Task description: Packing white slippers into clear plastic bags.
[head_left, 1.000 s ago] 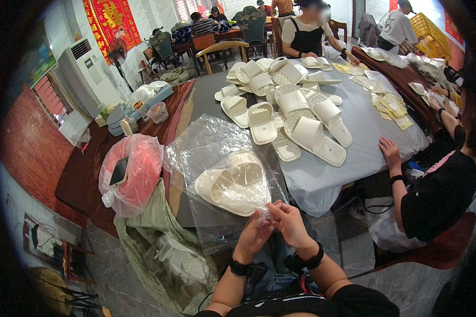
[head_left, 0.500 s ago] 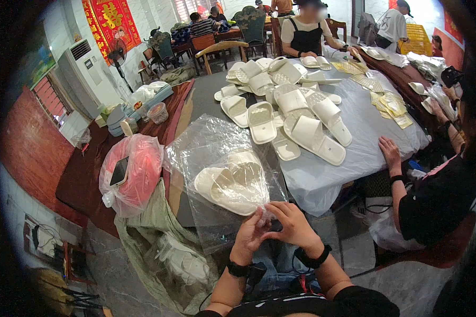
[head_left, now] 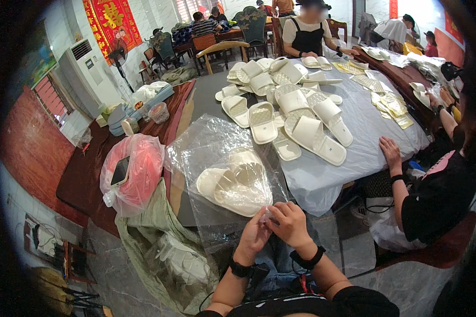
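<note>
At the table's near edge, my left hand (head_left: 253,236) and my right hand (head_left: 291,226) are close together with fingers pinched. Crumpled clear film shows between them, apparently the near end of a clear plastic bag (head_left: 201,153). A pair of cream-white slide slippers (head_left: 243,198) lies just beyond my fingertips, seen through the shiny film. Farther off, a heap of similar loose slippers (head_left: 307,132) covers the middle of the table.
On my left are a pink bundle in a clear bag (head_left: 140,169), a phone (head_left: 120,170) on it and a green sack (head_left: 143,248). Yellowish packets (head_left: 391,108) lie at the right. A co-worker's hand (head_left: 390,152) rests on the table's plastic sheet (head_left: 322,182); another person sits across.
My right-hand fingers have drawn in against the left hand, closing the gap between them. The bagged slippers have shifted slightly right.
</note>
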Available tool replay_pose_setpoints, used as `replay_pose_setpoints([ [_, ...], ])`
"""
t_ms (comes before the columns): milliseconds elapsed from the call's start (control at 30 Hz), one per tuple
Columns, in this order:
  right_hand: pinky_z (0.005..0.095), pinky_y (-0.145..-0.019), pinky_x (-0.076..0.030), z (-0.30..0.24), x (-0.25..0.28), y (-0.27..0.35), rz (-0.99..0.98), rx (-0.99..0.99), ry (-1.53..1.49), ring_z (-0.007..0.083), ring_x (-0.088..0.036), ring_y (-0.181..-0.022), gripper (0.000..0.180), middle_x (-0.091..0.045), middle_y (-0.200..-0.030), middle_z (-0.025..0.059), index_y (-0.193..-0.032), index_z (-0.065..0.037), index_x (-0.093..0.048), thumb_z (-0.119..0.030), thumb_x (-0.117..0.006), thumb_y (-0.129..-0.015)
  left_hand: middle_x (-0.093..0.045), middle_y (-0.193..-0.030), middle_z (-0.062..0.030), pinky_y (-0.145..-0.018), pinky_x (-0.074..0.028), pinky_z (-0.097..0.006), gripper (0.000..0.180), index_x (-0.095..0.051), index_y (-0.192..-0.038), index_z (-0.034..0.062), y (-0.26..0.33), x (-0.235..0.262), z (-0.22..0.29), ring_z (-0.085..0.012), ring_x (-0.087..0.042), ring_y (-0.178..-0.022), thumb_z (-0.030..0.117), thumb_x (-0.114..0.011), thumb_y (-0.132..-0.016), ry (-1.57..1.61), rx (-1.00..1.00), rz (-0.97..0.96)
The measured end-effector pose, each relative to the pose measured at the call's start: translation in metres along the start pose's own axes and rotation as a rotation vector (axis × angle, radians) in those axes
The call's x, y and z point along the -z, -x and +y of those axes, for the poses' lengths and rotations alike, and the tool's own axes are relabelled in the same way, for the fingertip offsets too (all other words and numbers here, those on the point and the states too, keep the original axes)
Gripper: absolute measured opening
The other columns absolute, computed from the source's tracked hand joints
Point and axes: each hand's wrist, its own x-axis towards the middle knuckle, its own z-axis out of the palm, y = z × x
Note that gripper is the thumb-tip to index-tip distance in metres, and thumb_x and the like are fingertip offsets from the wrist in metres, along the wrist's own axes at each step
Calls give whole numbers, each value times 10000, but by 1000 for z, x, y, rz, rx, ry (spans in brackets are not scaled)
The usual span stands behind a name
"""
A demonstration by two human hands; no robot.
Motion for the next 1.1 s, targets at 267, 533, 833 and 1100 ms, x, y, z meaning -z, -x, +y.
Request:
replay_pose_setpoints([
  [267, 347, -636, -405, 3, -7, 3, 115, -32, 71, 225, -528, -747, 261, -575, -891, 25, -898, -112, -612, -185, -702, -664, -616, -1038, -40, -885, -467, -353, 390, -522, -1144, 71, 9, -16, 0, -179, -595, -951, 401, -412, -966, 0, -62, -34],
  [533, 364, -661, -396, -2, -10, 5, 106, -84, 64, 244, -516, -731, 246, -561, -827, 57, -888, -77, -605, -157, -698, -675, -639, -955, -29, -826, -487, -302, 258, -583, -1032, 69, 13, -19, -3, -149, -612, -880, 278, -449, -962, -94, -112, -37],
  [833, 350, -590, -448, 4, -8, 3, -20, 77, -128, 257, -519, -662, 467, -531, -751, 76, -1126, -25, -554, -134, -706, -699, -622, -911, -8, -719, -489, -251, 148, -596, -998, 68, 3, 11, 0, -98, -596, -836, 170, -522, -920, -102, -51, -21],
  [1100, 334, -609, -454, 0, -11, 5, -81, 91, -83, 240, -529, -695, 607, -545, -780, 78, -1217, -17, -514, -207, -729, -682, -605, -864, 3, -668, -504, -246, 113, -582, -970, 65, 3, 0, 4, -103, -590, -766, 144, -544, -899, -42, -47, 98],
])
